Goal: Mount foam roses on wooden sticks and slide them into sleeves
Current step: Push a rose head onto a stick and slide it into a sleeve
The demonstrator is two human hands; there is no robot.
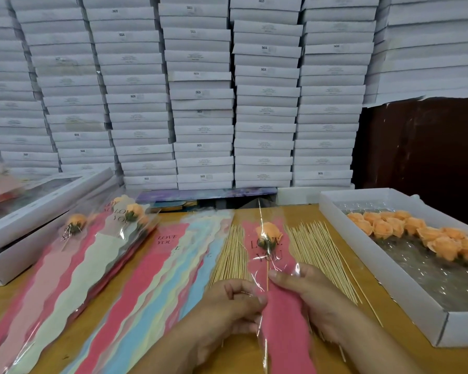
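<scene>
Both hands hold one pink sleeve (284,314) over the wooden counter (405,357), near its front edge. The left hand (227,306) has its grip clenched on the sleeve's left edge, fingers curled and pinching the clear film. The right hand (305,290) grasps the right side, thumb lying across the film and fingers wrapped behind. Inside the sleeve sits an orange foam rose (268,231) on a thin wooden stick (267,276); the bloom lies just above the printed words "LOVE YOU", and the stick runs down to between the two hands.

Loose wooden sticks lie on the counter in two bundles, a left bundle (231,257) and a right bundle (316,255), one on each side of the held sleeve and partly under it and under the hands. Left of the sticks, a fan of empty sleeves (157,282) in pink, blue and pale yellow overlaps across the counter. Further left lies a pile of filled sleeves (100,238), each with an orange rose near its top.

At the right stands a shallow white tray (389,292) lined with clear plastic, holding a row of loose orange roses (416,230) along its far side. At the far left, flat white window boxes (38,211) are stacked at an angle. Behind everything rises a wall of stacked white boxes (200,90), and a dark brown panel (422,147) shows at the right.
</scene>
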